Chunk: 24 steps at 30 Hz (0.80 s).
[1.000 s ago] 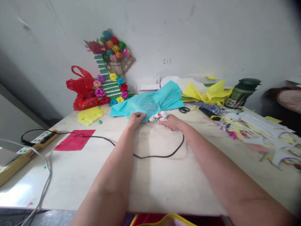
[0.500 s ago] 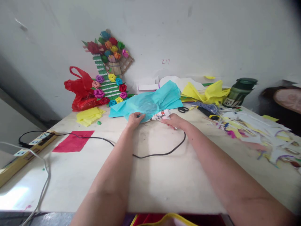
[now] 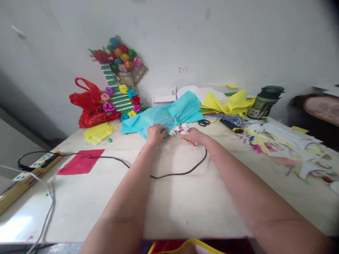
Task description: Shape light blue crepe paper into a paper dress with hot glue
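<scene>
Both my arms reach far across the white table (image 3: 169, 208). My left hand (image 3: 155, 133) is closed on the near edge of a crumpled turquoise tissue paper sheet (image 3: 169, 113). My right hand (image 3: 194, 135) is closed on a small white crumpled tube or wrapper with red and black print (image 3: 179, 130), held just beside the left hand. A black cable (image 3: 182, 172) loops across the table under my forearms.
A red paper square (image 3: 81, 166) and a power strip (image 3: 31, 168) lie at left. A red plastic bag (image 3: 88, 106), folded yellow paper (image 3: 98, 132) and a paper-flower decoration (image 3: 119, 81) stand at the back. Black scissors (image 3: 203, 122), yellow tissue (image 3: 230, 102), a green bottle (image 3: 265, 102) and paper scraps (image 3: 288, 148) are at right.
The hands stay almost in place on the tissue and the wrapper. The left hand has closed a little more over the tissue edge; the view has shifted slightly.
</scene>
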### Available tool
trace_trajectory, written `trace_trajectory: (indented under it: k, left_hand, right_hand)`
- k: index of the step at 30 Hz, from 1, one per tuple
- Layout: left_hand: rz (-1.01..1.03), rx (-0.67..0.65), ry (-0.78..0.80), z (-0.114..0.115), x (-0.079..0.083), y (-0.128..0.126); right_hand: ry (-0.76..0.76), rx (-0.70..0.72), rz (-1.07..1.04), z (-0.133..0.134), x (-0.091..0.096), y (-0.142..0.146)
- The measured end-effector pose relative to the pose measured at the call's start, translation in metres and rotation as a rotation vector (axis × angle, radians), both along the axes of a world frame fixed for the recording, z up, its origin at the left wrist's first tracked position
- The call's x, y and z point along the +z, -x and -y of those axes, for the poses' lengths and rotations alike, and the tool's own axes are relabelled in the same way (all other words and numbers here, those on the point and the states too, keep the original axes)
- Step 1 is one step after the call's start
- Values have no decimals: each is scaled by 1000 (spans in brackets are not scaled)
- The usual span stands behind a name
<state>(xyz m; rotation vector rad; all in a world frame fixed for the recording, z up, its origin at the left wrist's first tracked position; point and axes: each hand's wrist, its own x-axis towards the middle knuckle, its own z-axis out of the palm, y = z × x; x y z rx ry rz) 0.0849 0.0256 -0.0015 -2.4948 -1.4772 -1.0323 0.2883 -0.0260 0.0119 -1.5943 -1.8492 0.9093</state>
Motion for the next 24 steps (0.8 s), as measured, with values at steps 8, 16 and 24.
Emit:
trace_trajectory:
  k: [8,16,24]
  left_hand:
    - [147,22,104,-7,-8,1]
    - [254,119,210,-6,-5,-1]
    - [304,134,252,-8,-7,-1]
  right_hand:
    - [1,-78,-45,-3,-1,-13]
    - [0,-53,-32,3,7,-11]
    - [-54,-68,-33,-1,2,-18]
